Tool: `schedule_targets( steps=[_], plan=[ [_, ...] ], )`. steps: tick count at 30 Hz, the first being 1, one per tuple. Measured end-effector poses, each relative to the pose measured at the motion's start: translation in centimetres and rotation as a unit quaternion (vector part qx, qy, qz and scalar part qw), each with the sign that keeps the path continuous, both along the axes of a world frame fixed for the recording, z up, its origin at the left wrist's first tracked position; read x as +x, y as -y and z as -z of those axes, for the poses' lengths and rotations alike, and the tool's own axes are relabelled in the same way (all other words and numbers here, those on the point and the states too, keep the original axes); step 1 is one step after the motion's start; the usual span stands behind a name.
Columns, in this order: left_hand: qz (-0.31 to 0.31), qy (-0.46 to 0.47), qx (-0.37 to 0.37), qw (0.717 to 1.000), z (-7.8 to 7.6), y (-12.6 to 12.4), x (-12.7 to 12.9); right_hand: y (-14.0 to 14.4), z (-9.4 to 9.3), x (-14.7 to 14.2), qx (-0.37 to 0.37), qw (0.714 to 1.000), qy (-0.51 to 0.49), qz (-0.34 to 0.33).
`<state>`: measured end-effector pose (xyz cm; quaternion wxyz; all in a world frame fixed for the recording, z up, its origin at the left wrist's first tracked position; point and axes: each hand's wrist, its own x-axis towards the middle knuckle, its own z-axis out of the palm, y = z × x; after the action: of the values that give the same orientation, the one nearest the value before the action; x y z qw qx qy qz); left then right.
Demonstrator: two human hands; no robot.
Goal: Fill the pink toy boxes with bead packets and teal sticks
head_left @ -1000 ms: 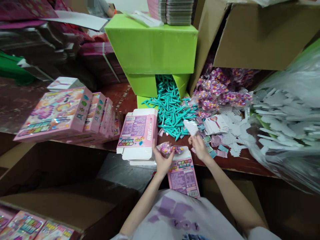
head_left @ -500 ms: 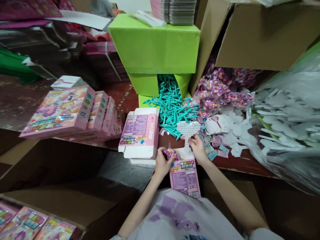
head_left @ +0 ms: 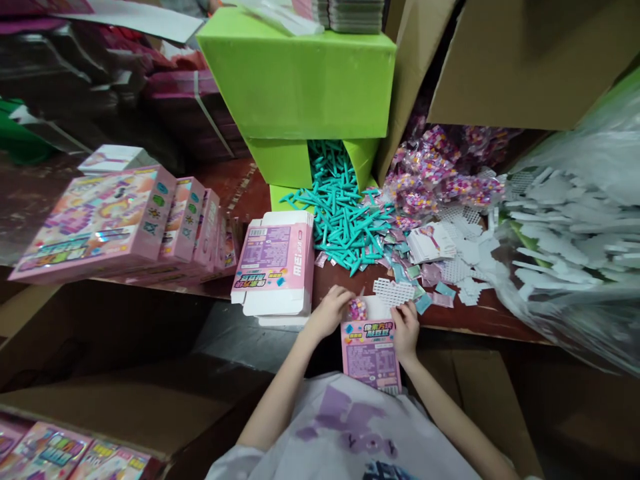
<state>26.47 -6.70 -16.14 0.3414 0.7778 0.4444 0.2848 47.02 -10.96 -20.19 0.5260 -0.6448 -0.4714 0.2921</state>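
- Gripping the upper left corner of a small pink printed carton [head_left: 371, 353], the left hand [head_left: 331, 312] also pinches a clear packet of pink and purple beads [head_left: 357, 309] at the carton's open top.
- The right hand [head_left: 406, 331] clasps the carton's upper right edge, fingers curled over it; a white perforated plastic plate [head_left: 395, 292] lies across the carton's mouth just above those fingers, touching them.
- The carton stands tilted at the near edge of the dark red bench [head_left: 480, 323], its lower end against the person's white shirt [head_left: 350, 433].
- Left of the hands, a stack of flat pink folded cartons [head_left: 276, 267] rests on the bench edge.
- Behind the hands spreads a heap of teal plastic sticks [head_left: 345, 217], spilling from an open lime-green cardboard box [head_left: 300, 73].
- To the right lie more bead packets [head_left: 440, 180], white plastic plates in a clear bag [head_left: 575, 220] and a small pile of printed cards [head_left: 433, 241].
- Far left, finished pink boxes [head_left: 100, 223] lean in a row.
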Motion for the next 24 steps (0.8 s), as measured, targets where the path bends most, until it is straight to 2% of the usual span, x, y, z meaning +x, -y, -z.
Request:
schedule_targets(
  steps=[2, 3, 6, 9, 12, 14, 16, 19, 22, 24],
  plan=[
    [0.052, -0.068, 0.026, 0.996, -1.0, -0.1, 0.4, 0.0, 0.1, 0.2, -0.004, 1.000, -0.015, -0.012],
    [0.050, -0.099, 0.045, 0.993, -1.2, 0.1, 0.7, 0.1, 0.1, 0.3, -0.006, 1.000, -0.014, -0.022],
    [-0.008, -0.164, 0.079, 0.983, -1.1, 1.7, 1.6, 0.2, 0.2, 0.6, 0.000, 0.998, 0.026, -0.057],
    [-0.091, -0.172, 0.079, 0.978, 0.2, 4.1, 2.9, 0.4, -0.1, 0.2, 0.003, 0.989, 0.098, -0.106],
    [-0.210, -0.125, 0.107, 0.964, 1.5, 6.4, 4.0, 0.6, -0.9, -0.5, 0.027, 0.989, 0.107, -0.103],
    [-0.246, -0.066, 0.133, 0.958, 1.8, 7.4, 4.4, 0.8, -1.8, -0.8, 0.066, 0.992, 0.076, -0.076],
    [-0.231, -0.009, 0.142, 0.963, 1.7, 8.0, 4.4, 1.1, -2.7, -0.9, 0.084, 0.987, 0.083, -0.110],
    [-0.181, 0.030, 0.120, 0.976, 1.3, 8.5, 4.1, 1.4, -4.0, -0.6, 0.075, 0.968, 0.156, -0.182],
    [-0.157, 0.065, 0.126, 0.977, 1.5, 9.0, 4.0, 1.7, -4.6, -0.2, 0.067, 0.973, 0.161, -0.155],
    [-0.189, 0.138, 0.136, 0.963, 2.0, 9.1, 4.2, 1.9, -4.6, 0.1, 0.049, 0.984, 0.134, -0.110]
  ],
)
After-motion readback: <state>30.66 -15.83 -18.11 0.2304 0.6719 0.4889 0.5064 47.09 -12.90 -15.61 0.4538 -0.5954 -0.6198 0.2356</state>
